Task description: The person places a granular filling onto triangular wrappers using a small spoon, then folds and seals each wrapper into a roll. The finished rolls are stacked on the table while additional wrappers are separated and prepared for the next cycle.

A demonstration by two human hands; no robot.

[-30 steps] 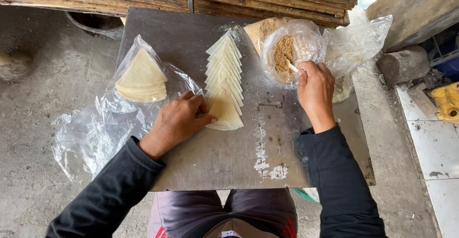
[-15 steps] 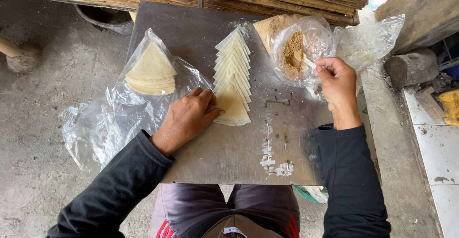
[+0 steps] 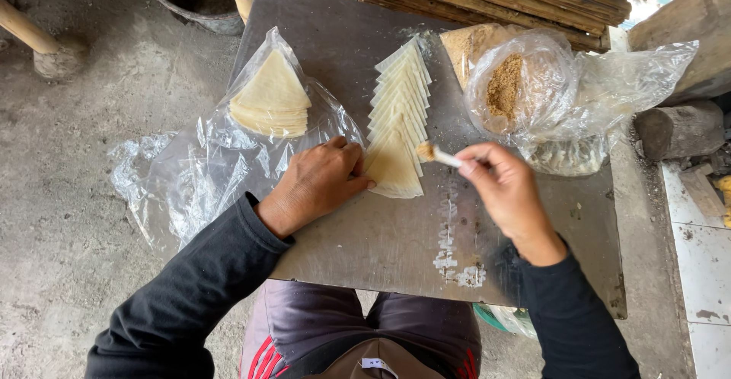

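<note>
Bare bench (image 3: 396,234) at 6 o'clock, open between both hands. Left hand (image 3: 316,185) blocks 9 o'clock side of wrapper row (image 3: 400,116). Plastic bag of stacked wrappers (image 3: 270,101) crowds 10 o'clock. Filling bag (image 3: 518,89) fills 2 o'clock. Right hand (image 3: 506,188) with spoon (image 3: 438,154) bars 3 o'clock approach.

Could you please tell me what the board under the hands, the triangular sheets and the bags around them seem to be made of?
Board: probably sheet metal, dull grey and scuffed, with a thin edge.
Triangular sheets: thin pale dough or wrapper, matte cream, overlapping in a row; the left hand presses the nearest one.
Bags: clear plastic film, crinkled and glossy.
Small spoon in the right hand: white, possibly plastic.
</note>
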